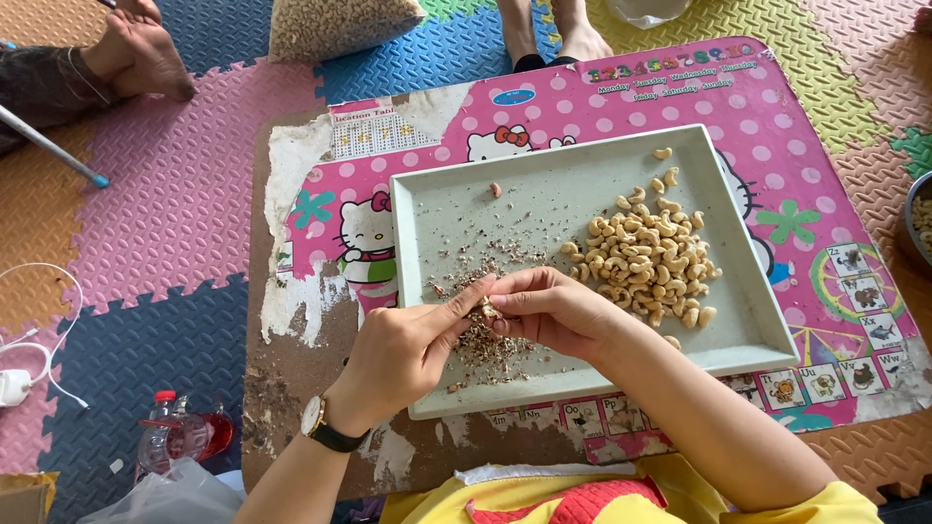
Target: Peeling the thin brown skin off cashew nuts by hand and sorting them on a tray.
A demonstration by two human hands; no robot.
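Note:
My left hand [403, 349] and my right hand [549, 311] meet over the near left part of a pale green square tray [582, 165]. Together their fingertips pinch one small cashew nut [488, 309], mostly hidden between the fingers. Below the hands a heap of brown skin flakes [485, 354] lies in the tray. A pile of pale peeled cashews [649, 257] sits in the tray's right half. One unpeeled brownish nut [495, 189] lies alone near the far rim. A watch with a dark strap is on my left wrist.
The tray rests on a low pink cartoon-printed table [621, 92] with peeling edges, on coloured foam floor mats [155, 233]. Another person's feet [549, 34] and a sack of nuts [335, 24] are beyond it. A plastic bottle [180, 437] lies at lower left, a bowl [917, 223] at right.

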